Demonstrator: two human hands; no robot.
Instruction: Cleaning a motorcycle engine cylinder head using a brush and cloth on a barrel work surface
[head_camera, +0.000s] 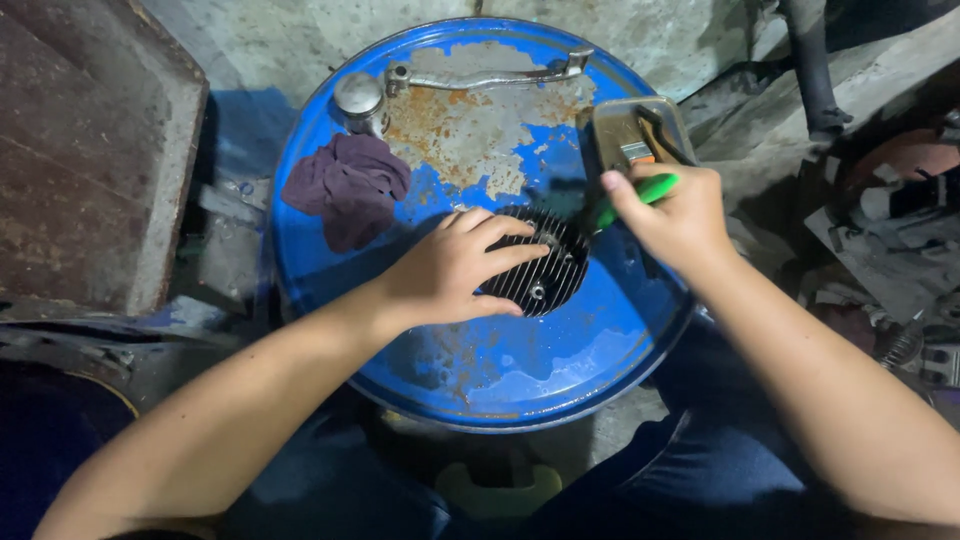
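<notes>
Right at the centre of the frame sits a dark finned engine cover (545, 270), lying flat on the rusted top of a blue drum (520, 370), and it's being scrubbed as we watch. The left hand (450, 270) lies across its left half, fingers spread and pressed down flat to pin it. The right hand (675, 215) comes in from the right, fingers curled tight around a green-handled brush (625, 198), its working end down at the fins near the upper edge of the cover. By my reading this is mid-clean, and the next stroke wants a firm hold so the part doesn't slide. Both forearms reach in from the bottom of the frame. Just above the right hand sits a small rectangular tray (640, 125); upper left, a purple rag (350, 185), a round metal cap (358, 95) and a kick-start lever (490, 75).
</notes>
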